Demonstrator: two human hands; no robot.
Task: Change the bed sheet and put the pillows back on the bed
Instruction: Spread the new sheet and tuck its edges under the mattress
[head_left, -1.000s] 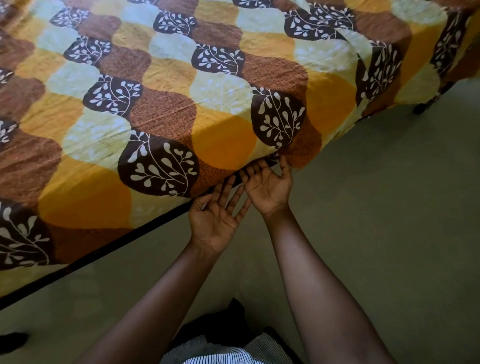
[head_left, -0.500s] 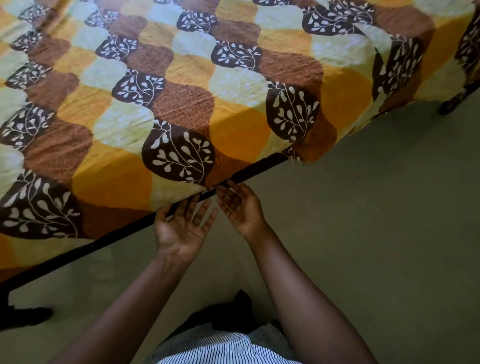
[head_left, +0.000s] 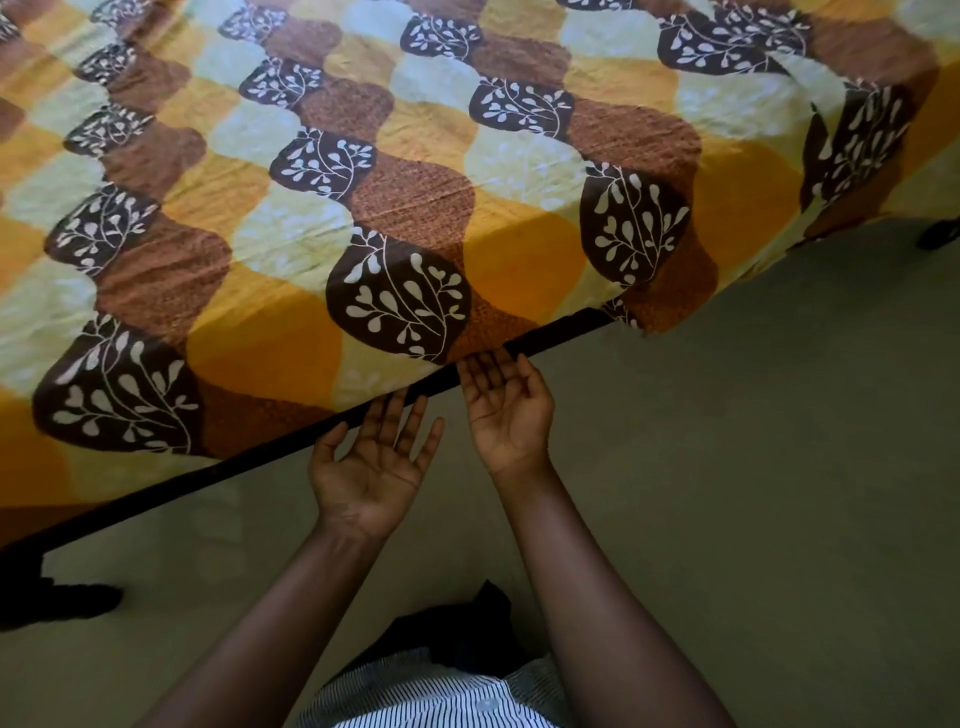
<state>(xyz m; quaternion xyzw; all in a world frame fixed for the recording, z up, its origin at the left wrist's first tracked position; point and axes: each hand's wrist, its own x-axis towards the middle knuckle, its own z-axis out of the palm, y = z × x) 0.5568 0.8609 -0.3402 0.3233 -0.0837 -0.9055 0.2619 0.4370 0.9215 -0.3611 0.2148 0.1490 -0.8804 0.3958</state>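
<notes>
Sheet (head_left: 426, 171) lies spread over bed; its edge meets the frame rail (head_left: 249, 460). Corner flap (head_left: 660, 306) hangs loose to the right.

Left grip (head_left: 371, 467) and right grip (head_left: 506, 410): both palm-up, fingers straight, holding nothing, tips at sheet edge.

Risk: flat-finger push w/o hold may drag edge out or bunch fabric near the flap.

Pillows not in view.

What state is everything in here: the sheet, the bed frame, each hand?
Bed sheet: spread over the bed, edge tucked along the rail, one flap hanging loose at right.
Bed frame rail: bare, showing below the sheet.
Left hand: open, palm up, fingertips at the rail.
Right hand: open, palm up, fingertips at the sheet's edge.
</notes>
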